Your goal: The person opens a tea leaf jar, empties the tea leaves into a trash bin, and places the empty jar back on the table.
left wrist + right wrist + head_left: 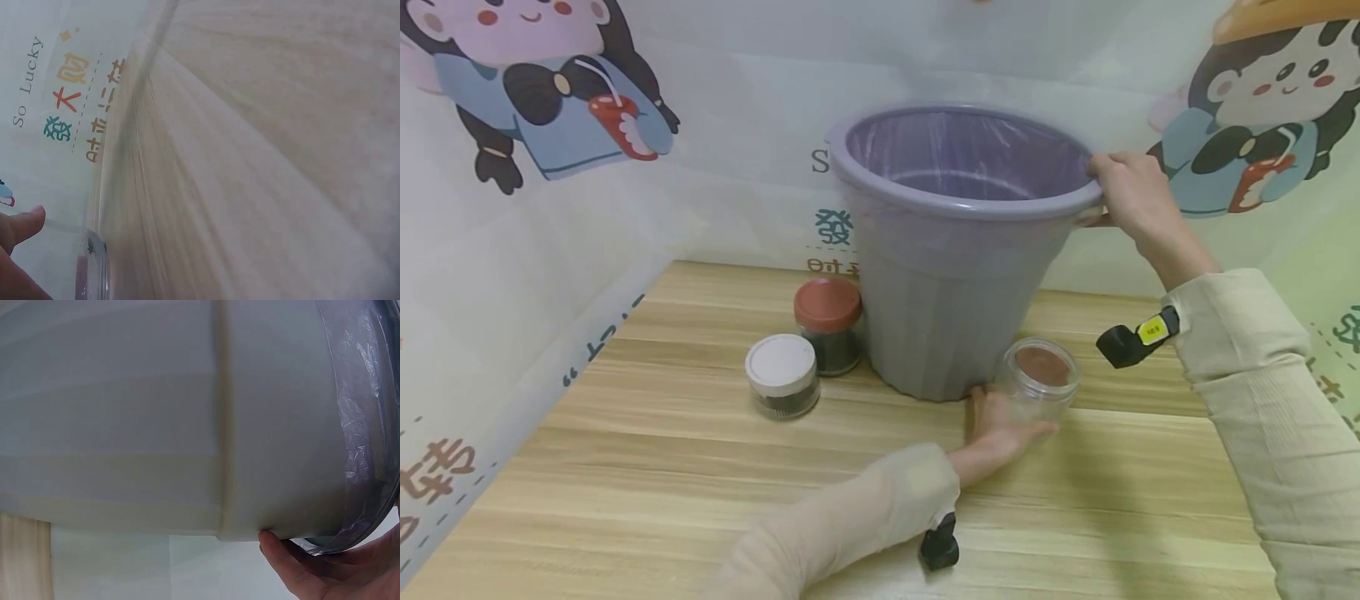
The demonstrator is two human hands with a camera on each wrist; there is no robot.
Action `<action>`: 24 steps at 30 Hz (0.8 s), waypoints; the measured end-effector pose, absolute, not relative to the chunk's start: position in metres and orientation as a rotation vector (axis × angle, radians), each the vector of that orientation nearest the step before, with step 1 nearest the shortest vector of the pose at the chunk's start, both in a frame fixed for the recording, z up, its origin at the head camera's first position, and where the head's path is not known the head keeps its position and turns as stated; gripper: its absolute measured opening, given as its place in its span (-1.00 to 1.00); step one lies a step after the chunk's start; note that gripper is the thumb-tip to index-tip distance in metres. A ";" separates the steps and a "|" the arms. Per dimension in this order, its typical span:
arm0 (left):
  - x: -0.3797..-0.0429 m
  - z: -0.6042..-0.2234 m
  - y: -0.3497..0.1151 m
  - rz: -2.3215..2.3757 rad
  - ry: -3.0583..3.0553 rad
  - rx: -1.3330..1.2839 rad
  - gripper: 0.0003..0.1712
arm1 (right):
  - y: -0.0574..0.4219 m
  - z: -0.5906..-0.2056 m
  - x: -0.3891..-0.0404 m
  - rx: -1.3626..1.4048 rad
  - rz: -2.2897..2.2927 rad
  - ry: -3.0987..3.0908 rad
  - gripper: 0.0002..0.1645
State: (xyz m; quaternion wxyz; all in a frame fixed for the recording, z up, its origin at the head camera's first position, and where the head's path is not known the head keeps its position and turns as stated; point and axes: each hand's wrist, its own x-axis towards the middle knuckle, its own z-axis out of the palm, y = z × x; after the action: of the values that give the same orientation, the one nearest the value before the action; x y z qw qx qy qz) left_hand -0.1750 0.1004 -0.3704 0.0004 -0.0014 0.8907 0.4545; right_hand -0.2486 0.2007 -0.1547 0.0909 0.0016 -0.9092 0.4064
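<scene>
Plainly, the bin (955,300) is at the wooden table (625,467), though whether its base sits fully flat I cannot tell. Its moulded wall looks like light plastic, stiff yet likely to flex if squeezed. The rolled rim (970,210) seems the best hold, and the right hand (1138,196) grips it at the bin's right side. A crinkled liner (356,450) (folded down outside the rim, too) could slip under those fingers. By the bin's near right foot is a clear jar (1042,372), with the left hand (996,429) curled around it, thumb and fingers on opposite sides. That jar should be smooth, stiff and perhaps breakable if glass; a low grip round its body looks sound. Left of the bin are a red-lidded jar (827,325) and a white-lidded jar (782,375).
</scene>
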 end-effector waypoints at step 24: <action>-0.180 -0.363 0.061 1.331 2.585 0.293 -0.13 | 0.205 -0.161 -0.242 0.006 1.579 -2.590 -0.31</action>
State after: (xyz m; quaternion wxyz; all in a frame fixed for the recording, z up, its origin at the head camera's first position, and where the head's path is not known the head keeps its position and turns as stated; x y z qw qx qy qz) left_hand -0.1805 0.0615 -0.3627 0.1094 0.0996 0.8793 0.4527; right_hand -0.2424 0.2054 -0.1613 0.0540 0.0019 -0.8527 0.5197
